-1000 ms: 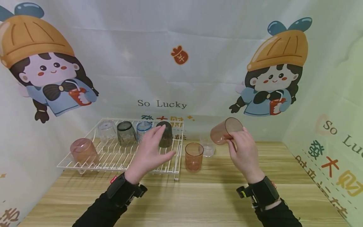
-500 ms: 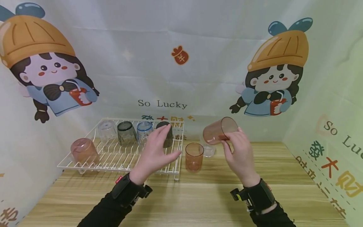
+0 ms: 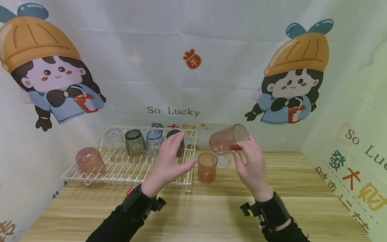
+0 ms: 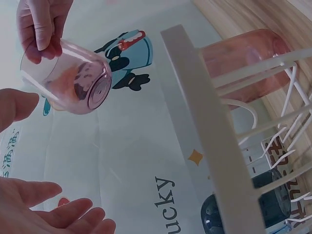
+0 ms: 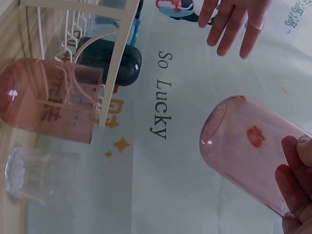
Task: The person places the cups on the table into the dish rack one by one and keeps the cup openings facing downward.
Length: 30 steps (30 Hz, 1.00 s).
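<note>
My right hand (image 3: 252, 164) pinches a pink transparent glass (image 3: 220, 140) near its rim. The glass is tilted almost on its side in the air, mouth to the right and base to the left. My left hand (image 3: 169, 161), fingers spread and thumb apart, hovers over the right part of the white wire dish rack (image 3: 127, 182) and holds nothing. In the left wrist view the base of the pink glass (image 4: 73, 78) faces toward the rack side. Below the held glass, an amber glass (image 3: 207, 172) stands upright on the table, with a clear glass (image 3: 223, 162) behind it.
Upside down along the back of the rack stand a clear glass (image 3: 114, 141), a green-grey glass (image 3: 135, 143), a blue-rimmed glass (image 3: 153, 141) and a dark glass (image 3: 181, 148) partly behind my left fingers. Another pink glass (image 3: 90, 163) is at the rack's front left. A printed curtain hangs behind.
My right hand has carried the pink glass leftward, closer to the rack. My left hand has shifted a little to the right, still spread.
</note>
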Each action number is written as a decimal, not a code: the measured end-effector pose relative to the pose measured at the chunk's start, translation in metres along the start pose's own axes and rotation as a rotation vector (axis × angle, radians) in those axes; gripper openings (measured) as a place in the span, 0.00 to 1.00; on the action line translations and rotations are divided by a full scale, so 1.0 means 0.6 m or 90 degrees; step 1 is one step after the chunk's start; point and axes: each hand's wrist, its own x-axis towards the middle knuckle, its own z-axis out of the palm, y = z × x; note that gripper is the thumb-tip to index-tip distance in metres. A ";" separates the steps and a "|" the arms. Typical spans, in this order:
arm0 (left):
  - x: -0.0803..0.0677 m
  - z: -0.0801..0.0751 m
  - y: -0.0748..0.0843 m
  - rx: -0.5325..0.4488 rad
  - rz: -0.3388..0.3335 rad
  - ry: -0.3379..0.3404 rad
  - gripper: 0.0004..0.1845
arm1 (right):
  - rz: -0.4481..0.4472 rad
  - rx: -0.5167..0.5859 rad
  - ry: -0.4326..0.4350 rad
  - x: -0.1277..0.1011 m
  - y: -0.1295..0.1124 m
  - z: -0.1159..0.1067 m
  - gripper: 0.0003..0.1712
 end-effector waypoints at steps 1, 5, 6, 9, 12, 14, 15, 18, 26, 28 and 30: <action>0.001 0.000 0.001 -0.001 0.002 0.002 0.48 | 0.003 0.005 -0.002 0.001 -0.002 0.000 0.10; 0.002 0.003 0.003 -0.014 0.014 0.011 0.48 | 0.007 0.030 0.009 0.004 -0.009 0.003 0.10; 0.002 0.003 0.003 -0.018 0.017 0.013 0.48 | 0.008 0.035 0.010 0.005 -0.011 0.003 0.10; 0.003 0.005 0.006 -0.024 0.020 0.020 0.48 | 0.010 0.053 0.018 0.007 -0.017 0.005 0.10; 0.004 0.006 0.008 -0.038 0.031 0.028 0.48 | 0.012 0.069 0.020 0.008 -0.020 0.006 0.10; 0.005 0.007 0.009 -0.046 0.038 0.036 0.48 | 0.011 0.077 0.025 0.009 -0.022 0.007 0.10; 0.006 0.008 0.009 -0.050 0.044 0.041 0.49 | 0.011 0.081 0.027 0.009 -0.023 0.008 0.10; 0.007 0.009 0.010 -0.056 0.055 0.050 0.49 | 0.015 0.092 0.030 0.010 -0.025 0.009 0.10; 0.008 0.009 0.017 -0.069 0.042 0.039 0.48 | 0.030 0.130 0.042 0.011 -0.035 0.014 0.11; 0.008 0.010 0.021 -0.076 0.039 0.037 0.48 | 0.033 0.140 0.041 0.011 -0.037 0.014 0.11; 0.008 0.010 0.024 -0.081 0.039 0.039 0.47 | 0.041 0.153 0.040 0.010 -0.038 0.015 0.12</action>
